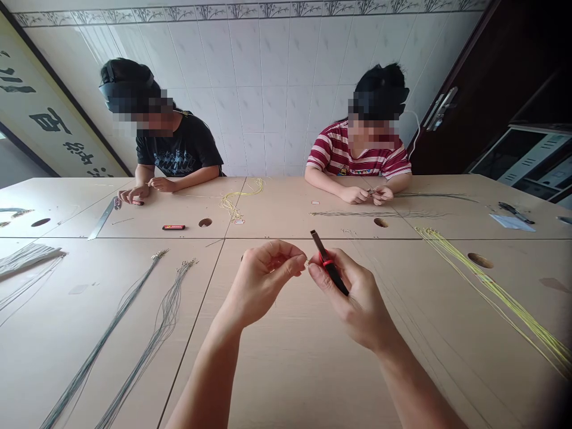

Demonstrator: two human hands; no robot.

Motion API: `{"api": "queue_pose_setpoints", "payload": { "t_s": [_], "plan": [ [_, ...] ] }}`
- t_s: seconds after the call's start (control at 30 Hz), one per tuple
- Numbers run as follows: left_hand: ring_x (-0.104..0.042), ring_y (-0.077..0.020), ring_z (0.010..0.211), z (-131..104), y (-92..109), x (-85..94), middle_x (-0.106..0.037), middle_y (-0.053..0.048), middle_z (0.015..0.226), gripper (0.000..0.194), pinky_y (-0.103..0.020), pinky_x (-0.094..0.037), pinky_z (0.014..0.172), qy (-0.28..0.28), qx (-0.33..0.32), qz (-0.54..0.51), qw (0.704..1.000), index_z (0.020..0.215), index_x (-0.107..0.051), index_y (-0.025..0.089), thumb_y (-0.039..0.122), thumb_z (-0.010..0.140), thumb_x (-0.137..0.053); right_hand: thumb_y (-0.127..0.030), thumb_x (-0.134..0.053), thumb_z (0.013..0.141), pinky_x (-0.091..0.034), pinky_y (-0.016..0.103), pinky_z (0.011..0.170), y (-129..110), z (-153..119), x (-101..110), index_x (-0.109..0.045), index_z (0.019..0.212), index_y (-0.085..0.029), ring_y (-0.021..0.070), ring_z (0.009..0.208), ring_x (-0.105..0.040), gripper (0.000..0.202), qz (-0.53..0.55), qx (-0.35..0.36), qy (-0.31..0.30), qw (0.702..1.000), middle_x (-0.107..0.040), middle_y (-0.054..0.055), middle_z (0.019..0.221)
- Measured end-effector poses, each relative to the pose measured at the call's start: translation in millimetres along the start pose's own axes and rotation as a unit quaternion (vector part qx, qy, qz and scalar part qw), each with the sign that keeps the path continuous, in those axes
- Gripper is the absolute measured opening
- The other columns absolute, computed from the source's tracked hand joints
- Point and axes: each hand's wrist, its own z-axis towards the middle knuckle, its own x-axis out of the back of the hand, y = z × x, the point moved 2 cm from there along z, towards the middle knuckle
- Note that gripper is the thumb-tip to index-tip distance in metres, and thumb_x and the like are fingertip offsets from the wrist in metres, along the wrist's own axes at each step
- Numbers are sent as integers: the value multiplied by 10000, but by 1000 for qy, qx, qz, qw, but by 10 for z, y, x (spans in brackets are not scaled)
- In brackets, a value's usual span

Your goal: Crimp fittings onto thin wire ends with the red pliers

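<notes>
In the middle of the head view my left hand (pixel 272 271) has thumb and forefinger pinched together. Whatever tiny piece sits in that pinch is too small to make out. Close beside it, almost meeting its fingertips, my right hand (pixel 357 298) is closed around a slim black tool with a red band (pixel 328 262), its narrow dark end pointing up and away. The tool's exact kind cannot be told. The right thumb and forefinger also come together near the left fingertips. Both hands are held above the pale wooden table (pixel 286 369).
Bundles of grey cords (pixel 120 319) lie to the left, yellow cords (pixel 496 286) to the right, and more yellow cord (pixel 232 205) farther back. A red-and-black object (pixel 173 227), a ruler (pixel 102 219) and pliers (pixel 513 210) rest beyond. Two people (pixel 179 146) sit opposite, working with their hands.
</notes>
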Motion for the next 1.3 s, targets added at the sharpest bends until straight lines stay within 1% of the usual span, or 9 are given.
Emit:
{"api": "queue_pose_setpoints", "payload": {
  "t_s": [0.2,0.33,0.43,0.63,0.93,1.3],
  "plan": [
    [-609,-108,746,14,19,-42,-675,-12,781,159,-236,-501,722,-14,-1,-17,1000,843,-670,168,323,870,-649,-370,-515,939,-374,219,551,16,-4,-4,-542,829,-214,107,606,-433,194,-5,-11,-3,1000,-503,-32,686],
    [-612,-113,766,20,35,-22,-688,-26,811,144,-231,-496,720,-19,10,-7,1000,856,-682,155,294,868,-646,-373,-510,943,-339,214,509,-3,-1,16,-539,825,-213,94,549,-371,201,10,-14,-11,1000,-438,-50,640],
    [-609,-117,772,15,38,6,-696,-33,835,120,-232,-491,711,-17,14,-2,1000,863,-688,153,268,857,-652,-376,-519,941,-322,214,497,-19,-1,25,-536,827,-211,89,539,-350,201,11,-17,-17,1000,-415,-56,631],
    [-603,-130,757,5,24,10,-690,-38,815,120,-254,-492,710,-34,17,-6,999,848,-687,149,267,838,-671,-374,-513,942,-339,219,522,-27,-4,30,-524,807,-209,95,564,-367,214,4,-12,-26,1000,-430,-48,645],
    [-579,-122,714,-1,70,-3,-671,-33,767,104,-249,-483,676,-25,16,4,1000,793,-678,148,246,824,-664,-387,-521,936,-355,230,548,-16,-8,22,-527,821,-211,106,585,-391,211,-4,-16,-32,999,-459,-40,667],
    [-564,-122,718,11,28,10,-652,-28,757,113,-252,-486,695,-33,14,2,999,780,-675,149,249,830,-659,-378,-515,939,-368,223,562,-2,-12,22,-507,795,-212,105,602,-391,220,-30,-13,-30,999,-455,-41,670]
  ]
}}
